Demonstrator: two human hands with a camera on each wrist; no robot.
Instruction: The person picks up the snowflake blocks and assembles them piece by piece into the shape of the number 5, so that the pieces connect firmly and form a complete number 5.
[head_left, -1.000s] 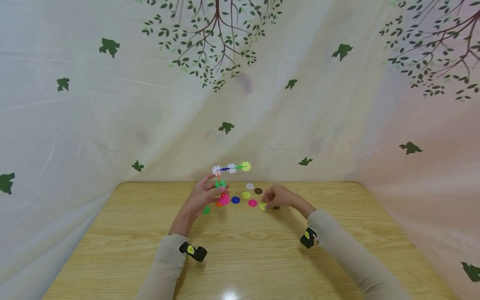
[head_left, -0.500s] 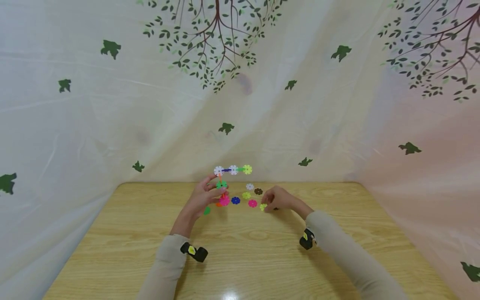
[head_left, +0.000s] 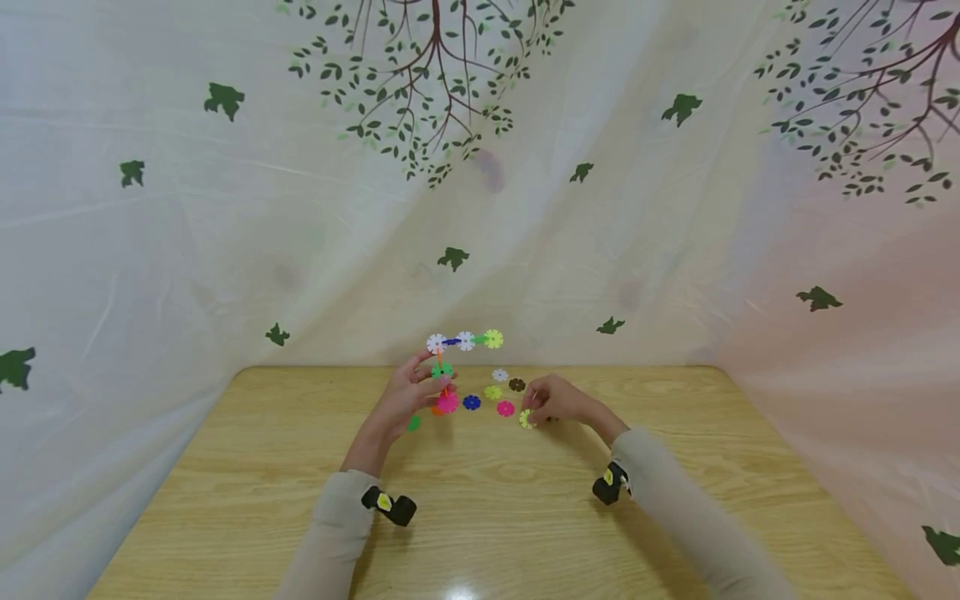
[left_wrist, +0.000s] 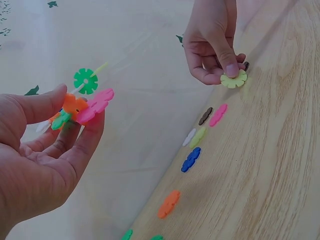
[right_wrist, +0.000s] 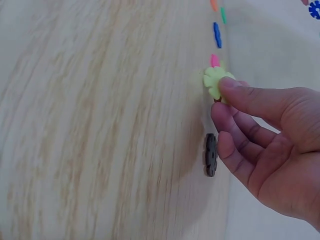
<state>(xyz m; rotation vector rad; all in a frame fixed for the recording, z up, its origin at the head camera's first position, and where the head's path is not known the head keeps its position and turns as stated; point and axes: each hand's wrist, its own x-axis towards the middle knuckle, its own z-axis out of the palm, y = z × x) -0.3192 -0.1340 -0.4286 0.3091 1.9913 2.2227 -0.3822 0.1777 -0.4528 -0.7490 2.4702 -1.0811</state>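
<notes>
A bent chain (head_left: 452, 342) of discs, held up in the left hand (head_left: 401, 396) — a yellow disc (left_wrist: 233, 81) pinched in the right hand (head_left: 561, 398).
The chain is over the far part of the table (head_left: 480, 492): one leg climbs upright from its pink end (head_left: 447, 404) to its white corner (head_left: 432, 342), the other runs nearly level to the person's right, out to its yellow tip (head_left: 496, 340). Left thumb and fingers pinch the upright leg. The yellow disc turns its flat face toward the head camera, its edge between right thumb and fingers. A dark disc (right_wrist: 209, 160) lies just beside the right hand; a blue disc (head_left: 471, 403) and a pink disc (head_left: 506, 409) lie between the hands — a curtain (head_left: 360, 267) hangs behind.
</notes>
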